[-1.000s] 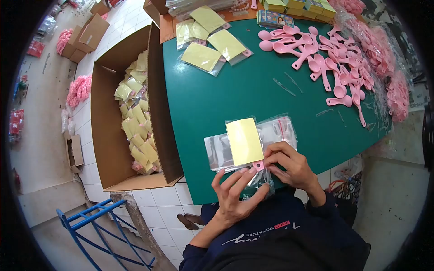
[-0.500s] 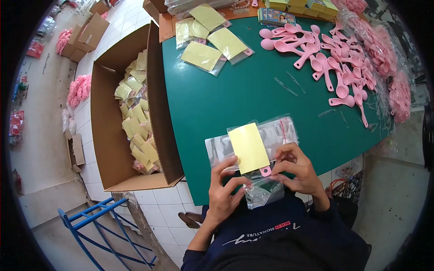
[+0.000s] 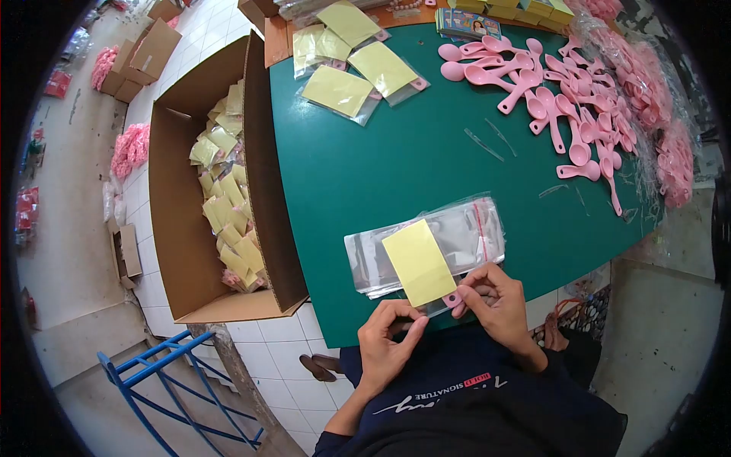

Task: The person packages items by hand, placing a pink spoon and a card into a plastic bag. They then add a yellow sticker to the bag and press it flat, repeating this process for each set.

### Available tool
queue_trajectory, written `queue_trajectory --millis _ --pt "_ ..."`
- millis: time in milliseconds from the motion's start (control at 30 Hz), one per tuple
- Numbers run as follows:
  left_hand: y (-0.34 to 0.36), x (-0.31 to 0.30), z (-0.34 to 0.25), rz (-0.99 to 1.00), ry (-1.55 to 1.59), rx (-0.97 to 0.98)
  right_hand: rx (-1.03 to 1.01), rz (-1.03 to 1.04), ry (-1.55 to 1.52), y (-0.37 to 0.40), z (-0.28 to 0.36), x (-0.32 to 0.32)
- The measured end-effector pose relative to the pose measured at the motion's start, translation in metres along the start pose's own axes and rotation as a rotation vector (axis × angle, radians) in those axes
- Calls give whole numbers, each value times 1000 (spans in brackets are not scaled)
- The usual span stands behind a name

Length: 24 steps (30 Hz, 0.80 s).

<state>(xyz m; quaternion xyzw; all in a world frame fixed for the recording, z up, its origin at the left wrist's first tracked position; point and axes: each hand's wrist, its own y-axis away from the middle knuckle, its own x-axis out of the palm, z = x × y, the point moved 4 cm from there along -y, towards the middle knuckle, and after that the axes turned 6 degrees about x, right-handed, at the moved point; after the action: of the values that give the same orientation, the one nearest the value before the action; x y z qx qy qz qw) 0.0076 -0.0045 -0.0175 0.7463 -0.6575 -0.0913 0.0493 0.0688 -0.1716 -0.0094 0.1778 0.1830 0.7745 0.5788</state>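
A clear plastic bag with a yellow card [image 3: 418, 263] and a pink spoon handle [image 3: 451, 299] at its lower end lies tilted near the table's front edge. My left hand [image 3: 390, 335] pinches the bag's lower left edge between thumb and fingers. Beside the pink handle, my right hand [image 3: 493, 303] pinches the lower right corner. Under the card is a stack of flat clear bags [image 3: 472, 232] with a red strip at the right.
An open carton [image 3: 263, 175] of packed yellow cards stands left of the green table [image 3: 365, 167]. Several packed cards [image 3: 339, 90] lie at the table's back left, pink spoons [image 3: 544, 95] at the back right. A blue metal frame [image 3: 160, 358] stands lower left.
The bag's loose clear end no longer hangs below the card. The card has moved slightly down toward me, and both hands have shifted lower, with the left fingers drawn together at its bottom edge.
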Motion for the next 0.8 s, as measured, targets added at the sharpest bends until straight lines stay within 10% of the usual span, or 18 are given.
queue_trajectory --millis 633,800 --pt "1 -7 -3 5 49 -54 -105 136 314 -8 13 6" --pt "-50 -25 -47 -8 -215 307 -360 153 479 -31 57 0"
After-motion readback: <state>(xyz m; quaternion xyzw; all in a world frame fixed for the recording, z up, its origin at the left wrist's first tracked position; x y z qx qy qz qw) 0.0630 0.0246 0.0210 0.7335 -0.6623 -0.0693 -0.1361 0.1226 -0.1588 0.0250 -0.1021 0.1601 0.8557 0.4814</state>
